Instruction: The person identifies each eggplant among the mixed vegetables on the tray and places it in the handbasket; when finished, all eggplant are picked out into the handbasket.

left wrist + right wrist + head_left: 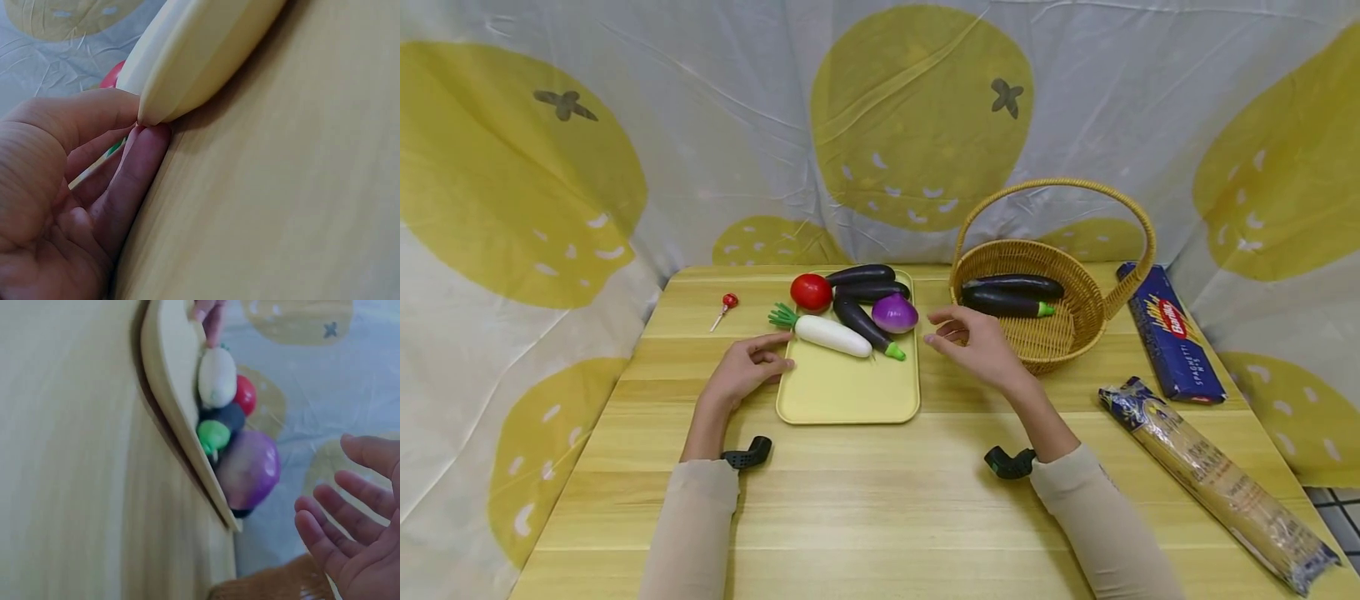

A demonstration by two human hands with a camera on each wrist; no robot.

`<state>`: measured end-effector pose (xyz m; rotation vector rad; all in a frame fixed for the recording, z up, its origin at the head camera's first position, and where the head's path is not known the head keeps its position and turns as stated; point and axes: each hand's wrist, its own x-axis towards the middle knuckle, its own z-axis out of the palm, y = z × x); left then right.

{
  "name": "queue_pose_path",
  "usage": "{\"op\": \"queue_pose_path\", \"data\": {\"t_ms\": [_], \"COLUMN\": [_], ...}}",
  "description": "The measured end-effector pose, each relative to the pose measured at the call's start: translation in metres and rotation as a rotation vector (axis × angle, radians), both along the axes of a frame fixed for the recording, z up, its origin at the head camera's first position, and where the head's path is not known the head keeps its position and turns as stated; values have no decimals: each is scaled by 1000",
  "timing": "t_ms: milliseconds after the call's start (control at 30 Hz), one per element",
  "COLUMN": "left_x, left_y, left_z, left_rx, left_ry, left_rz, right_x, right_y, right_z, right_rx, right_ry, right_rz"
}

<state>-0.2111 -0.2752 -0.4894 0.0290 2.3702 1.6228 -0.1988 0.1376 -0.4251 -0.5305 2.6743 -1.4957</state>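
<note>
My left hand (pixel 747 367) is at the left side of a yellow tray (pixel 850 392), thumb and fingers at its rim; the left wrist view shows the fingertips against the tray's edge (pixel 194 75). On the tray lie a white radish (pixel 833 336) with green leaves, a red tomato (pixel 812 292), a purple onion (pixel 895 313) and three eggplants, one of them (pixel 859 321) lying diagonally. My right hand (pixel 973 343), holding nothing, hovers between the tray and a wicker basket (pixel 1086 321). Its fingers spread loosely in the right wrist view, apart from the onion (pixel 253 469).
Two eggplants (pixel 1011 296) lie in the basket, which has a tall arched handle. To its right are a blue spaghetti box (pixel 1176 342) and a long pasta bag (pixel 1217 479). A red lollipop (pixel 727 302) lies left of the tray. A lemon-patterned cloth (pixel 722 150) hangs behind the table.
</note>
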Motion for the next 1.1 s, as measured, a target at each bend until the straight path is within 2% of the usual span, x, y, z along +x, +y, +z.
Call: {"op": "queue_pose_path", "data": {"t_ms": [233,433,633,800,1100], "left_x": [0,0,1,0,0], "left_y": [0,0,0,-1,-1], "left_z": [0,0,1,0,-1], "left_rx": [2,11,13,9,12], "left_ry": [13,0,-11,-11,1], "left_rz": [3,-3,1,2,-4], "right_x": [-4,-6,-8,-8,-10], "right_y": [-27,-38,-46,-52,-61], "right_z": [-14,-26,-32,-37,-41], "right_rx": [-15,6,-14,33,116], "right_ry": [-48,-78,-106,-118,-85], "right_rz": [41,50,75,52,43]}}
